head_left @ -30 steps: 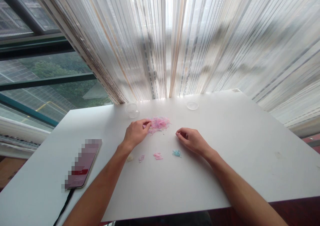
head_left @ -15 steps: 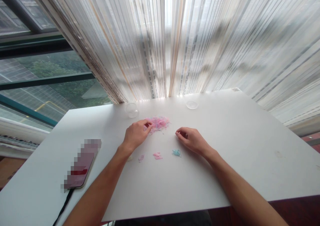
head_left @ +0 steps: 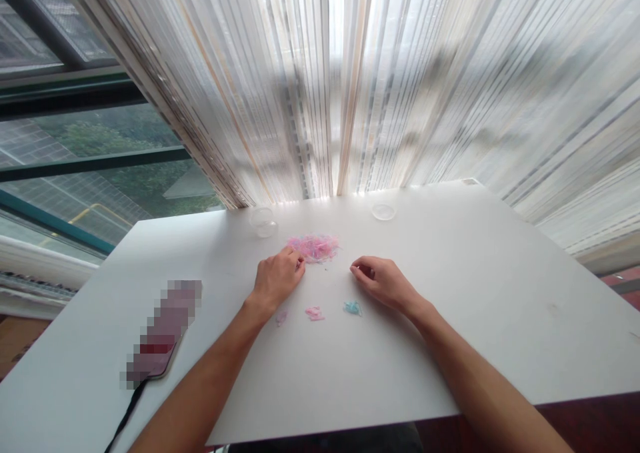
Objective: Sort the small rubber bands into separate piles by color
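A loose pile of thin pink, lilac and bluish strands, which look like small rubber bands [head_left: 316, 247], lies on the white table [head_left: 400, 373]. At its near left edge is my left hand [head_left: 281, 276], its fingers closed in a pinch; whatever is in them is hidden. To the right of the pile, my right hand [head_left: 380, 278] rests on the table with curled fingers, their tips together and their contents unclear. Nearer to me sit three small heaps in a row: lilac bands [head_left: 281, 317], pink bands [head_left: 315, 313] and teal bands [head_left: 353, 307].
Behind the pile stands a clear round container [head_left: 264, 222], with a clear round lid [head_left: 383, 211] farther right. On the left lies a phone [head_left: 163, 339] with a black cable [head_left: 125, 416]. A striped curtain [head_left: 345, 93] hangs along the far table edge.
My left hand has drawn back slightly from the pile toward me, and its fingers have curled in more. A pale heap beside my left wrist is now covered. My right hand stays nearly still.
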The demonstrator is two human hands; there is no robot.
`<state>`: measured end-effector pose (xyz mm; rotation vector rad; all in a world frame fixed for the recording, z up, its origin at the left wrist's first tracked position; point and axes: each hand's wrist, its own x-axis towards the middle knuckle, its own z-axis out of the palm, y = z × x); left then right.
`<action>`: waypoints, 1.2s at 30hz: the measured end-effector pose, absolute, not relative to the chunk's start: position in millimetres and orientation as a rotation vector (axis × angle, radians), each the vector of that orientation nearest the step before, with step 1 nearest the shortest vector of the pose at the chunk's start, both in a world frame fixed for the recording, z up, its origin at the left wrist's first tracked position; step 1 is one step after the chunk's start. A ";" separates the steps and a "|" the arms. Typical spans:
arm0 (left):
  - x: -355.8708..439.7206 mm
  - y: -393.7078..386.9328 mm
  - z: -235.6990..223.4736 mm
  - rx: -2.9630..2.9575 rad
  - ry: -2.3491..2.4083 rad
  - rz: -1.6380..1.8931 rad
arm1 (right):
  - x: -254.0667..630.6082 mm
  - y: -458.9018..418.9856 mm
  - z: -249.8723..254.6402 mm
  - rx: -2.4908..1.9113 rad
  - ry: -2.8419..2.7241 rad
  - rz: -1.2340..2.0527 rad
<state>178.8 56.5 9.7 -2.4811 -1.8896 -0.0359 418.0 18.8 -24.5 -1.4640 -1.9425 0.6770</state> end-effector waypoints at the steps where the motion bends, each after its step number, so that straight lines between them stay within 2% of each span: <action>1: 178.7 57.3 10.2 -2.469 -1.895 -0.053 | 417.9 18.8 -24.5 -1.463 -1.945 0.677; 24: 155.4 78.9 17.9 -2.519 -2.113 -0.644 | 419.0 18.0 -23.7 -1.465 -1.959 0.668; 36: 153.9 77.5 15.1 -2.628 -2.065 -0.684 | 418.8 17.5 -22.9 -1.465 -1.964 0.660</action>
